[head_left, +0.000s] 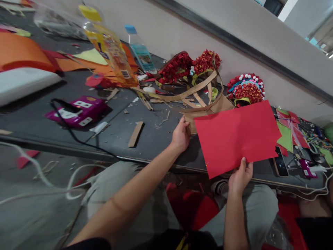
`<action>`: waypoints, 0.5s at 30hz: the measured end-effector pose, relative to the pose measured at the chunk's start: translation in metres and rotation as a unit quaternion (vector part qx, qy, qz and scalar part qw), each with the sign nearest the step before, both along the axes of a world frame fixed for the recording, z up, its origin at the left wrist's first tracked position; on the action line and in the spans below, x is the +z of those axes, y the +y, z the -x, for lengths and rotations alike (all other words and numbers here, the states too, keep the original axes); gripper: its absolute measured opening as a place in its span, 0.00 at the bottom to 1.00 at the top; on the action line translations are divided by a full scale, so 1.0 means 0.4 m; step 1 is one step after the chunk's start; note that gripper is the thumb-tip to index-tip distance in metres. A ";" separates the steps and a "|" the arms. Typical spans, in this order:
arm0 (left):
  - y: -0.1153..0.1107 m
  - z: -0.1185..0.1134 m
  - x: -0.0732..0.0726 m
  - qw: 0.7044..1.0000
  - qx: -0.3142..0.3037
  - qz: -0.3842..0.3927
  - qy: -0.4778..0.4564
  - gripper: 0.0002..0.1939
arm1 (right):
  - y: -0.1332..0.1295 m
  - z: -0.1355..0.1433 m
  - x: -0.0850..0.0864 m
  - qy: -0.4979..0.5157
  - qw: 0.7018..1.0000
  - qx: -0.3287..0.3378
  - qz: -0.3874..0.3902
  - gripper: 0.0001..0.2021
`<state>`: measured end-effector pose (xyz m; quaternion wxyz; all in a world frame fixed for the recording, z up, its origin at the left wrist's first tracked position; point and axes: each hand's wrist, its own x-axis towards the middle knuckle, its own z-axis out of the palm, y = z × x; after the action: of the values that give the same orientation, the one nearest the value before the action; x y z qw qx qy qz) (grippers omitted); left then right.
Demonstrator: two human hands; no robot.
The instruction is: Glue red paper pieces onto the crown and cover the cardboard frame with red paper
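A flat sheet of red paper (236,137), notched at its right edge, is held by my right hand (240,175), thumb on top at the lower edge. My left hand (181,134) has its fingers closed at the edge of a piece of brown cardboard (191,122), just left of the red sheet. The sheet covers part of this cardboard. Behind it stands a frame of bent cardboard strips (197,91). Red crinkled decorations (179,67) lie against the wall, and a rounded one edged with white and red balls (247,88) sits to their right.
On the left are a purple power strip (80,110) with a black cord, a yellow-capped bottle (114,52) and a blue-capped bottle (142,52). A loose cardboard strip (135,134) lies near the table's front edge. A phone (281,163) and paper scraps are at right.
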<state>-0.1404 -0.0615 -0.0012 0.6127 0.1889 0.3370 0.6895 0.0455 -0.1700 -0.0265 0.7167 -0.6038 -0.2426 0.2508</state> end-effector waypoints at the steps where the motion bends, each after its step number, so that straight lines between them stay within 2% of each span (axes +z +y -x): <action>1: -0.001 -0.002 -0.001 1.000 0.006 0.005 -0.007 0.27 | 0.001 0.000 0.002 -0.008 1.000 -0.001 0.000 0.26; 10: -0.018 -0.018 -0.003 0.996 -0.009 0.002 -0.083 0.33 | -0.001 0.051 0.004 0.066 0.998 0.022 0.010 0.29; 15: -0.018 -0.015 -0.006 0.994 -0.014 0.022 -0.102 0.29 | -0.004 0.051 0.001 0.078 0.996 0.032 0.004 0.31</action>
<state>-0.1343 -0.0685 -0.0036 0.6575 0.1084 0.2853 0.6889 0.0250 -0.1716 -0.0260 0.7226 -0.5774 -0.2037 0.3209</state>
